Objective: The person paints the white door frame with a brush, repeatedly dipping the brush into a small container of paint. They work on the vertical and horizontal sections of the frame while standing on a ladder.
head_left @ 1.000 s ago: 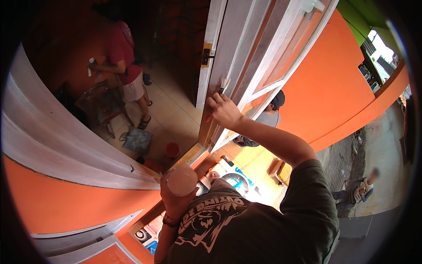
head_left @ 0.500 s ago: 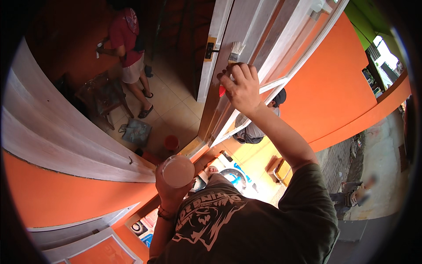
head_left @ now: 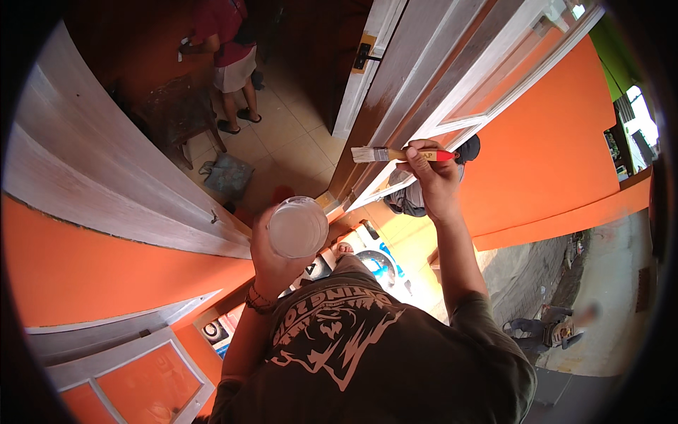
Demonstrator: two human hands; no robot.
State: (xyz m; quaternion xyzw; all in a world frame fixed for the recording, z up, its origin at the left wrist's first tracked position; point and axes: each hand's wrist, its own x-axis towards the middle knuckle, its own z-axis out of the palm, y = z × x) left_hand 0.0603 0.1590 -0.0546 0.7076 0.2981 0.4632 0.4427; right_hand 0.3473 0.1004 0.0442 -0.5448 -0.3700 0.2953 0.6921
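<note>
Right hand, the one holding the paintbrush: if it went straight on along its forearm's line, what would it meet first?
Probably the white-framed glass panel, just ahead of the right hand in the picture; depth is unclear, so it might pass beside it.

"See any lettering?"
"Yes, printed pale in a curve across the dark shirt (head_left: pixel 417 360)."
"Find more?"
"Marked in dark letters on the paintbrush (head_left: pixel 395 154), beside its red end."

Count: one paintbrush (head_left: pixel 392 154), one cup (head_left: pixel 298 227), one right hand (head_left: pixel 436 185), one left hand (head_left: pixel 270 260).
Also counted: three other people (head_left: pixel 224 35) (head_left: pixel 408 201) (head_left: pixel 561 331), one cap (head_left: pixel 468 148), one door handle (head_left: pixel 364 56), one bag (head_left: pixel 229 178), one chair (head_left: pixel 173 116).
</note>
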